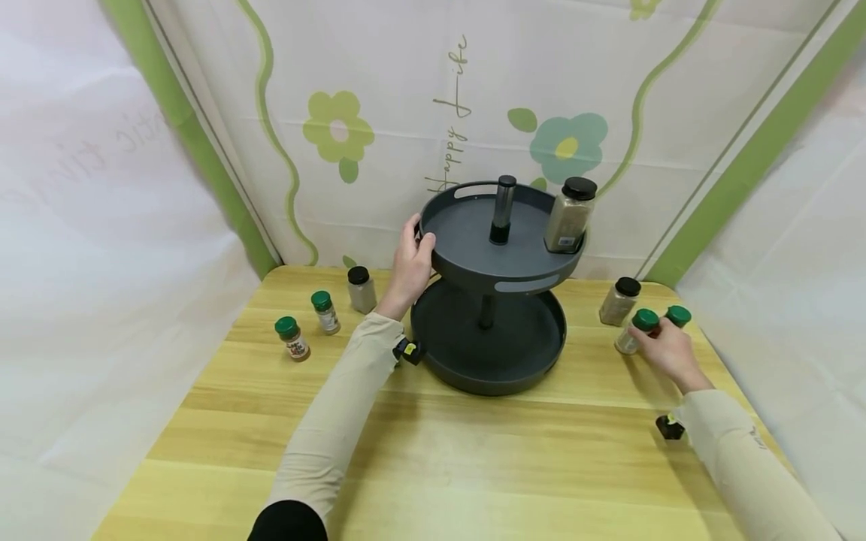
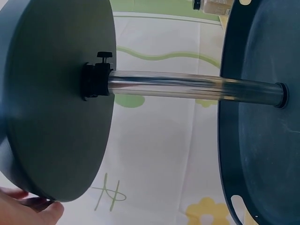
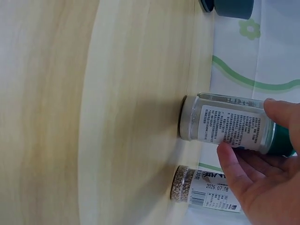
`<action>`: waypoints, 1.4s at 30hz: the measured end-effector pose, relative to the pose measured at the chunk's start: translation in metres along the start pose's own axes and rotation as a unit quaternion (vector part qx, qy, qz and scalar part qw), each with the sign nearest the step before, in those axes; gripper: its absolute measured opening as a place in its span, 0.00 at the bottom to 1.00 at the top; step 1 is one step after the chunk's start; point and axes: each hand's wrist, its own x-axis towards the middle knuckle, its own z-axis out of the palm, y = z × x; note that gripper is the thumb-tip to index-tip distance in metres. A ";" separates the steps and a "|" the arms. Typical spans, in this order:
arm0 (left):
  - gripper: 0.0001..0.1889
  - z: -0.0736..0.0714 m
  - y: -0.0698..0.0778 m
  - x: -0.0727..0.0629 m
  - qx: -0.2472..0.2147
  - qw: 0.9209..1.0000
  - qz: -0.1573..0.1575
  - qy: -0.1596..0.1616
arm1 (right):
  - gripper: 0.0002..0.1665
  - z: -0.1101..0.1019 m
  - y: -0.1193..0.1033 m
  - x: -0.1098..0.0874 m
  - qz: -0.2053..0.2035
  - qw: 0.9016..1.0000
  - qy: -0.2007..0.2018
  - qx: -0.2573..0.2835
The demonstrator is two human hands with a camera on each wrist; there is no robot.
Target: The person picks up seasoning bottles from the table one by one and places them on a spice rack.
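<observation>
A dark two-tier round spice rack stands on the wooden table, its upper tray [image 1: 467, 229] carried on a central post above the lower tray [image 1: 487, 368]. My left hand [image 1: 410, 264] grips the upper tray's left rim, thumb and fingers around the edge. On that tray's right side sits a tall black-capped spice jar [image 1: 567, 225]. My right hand [image 1: 666, 352] pinches a green-capped spice jar [image 3: 229, 123] near its cap, between thumb and fingers. The jar is upright, its base close to the tabletop. Just beyond the hand is another green-capped jar [image 3: 206, 187], partly hidden by the fingers.
A black-capped jar [image 1: 617, 304] stands behind the right hand. Left of the rack are two green-capped jars [image 1: 295, 346] and a black-capped jar [image 1: 362, 294]. A printed curtain [image 1: 392, 98] hangs behind the table [image 1: 473, 458] and along both sides.
</observation>
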 end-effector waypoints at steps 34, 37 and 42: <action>0.33 0.000 -0.001 0.003 0.004 1.000 -0.015 -0.021 | 0.36 -0.041 -0.071 -0.011 -0.085 0.994 0.034 0.065; 0.33 0.000 -0.001 0.003 0.005 1.000 -0.013 -0.021 | 0.37 -0.047 -0.080 -0.015 -0.081 0.993 0.029 0.075; 0.33 -0.001 -0.001 0.002 0.012 1.000 -0.017 -0.023 | 0.35 -0.055 -0.094 -0.020 -0.093 0.992 0.039 0.076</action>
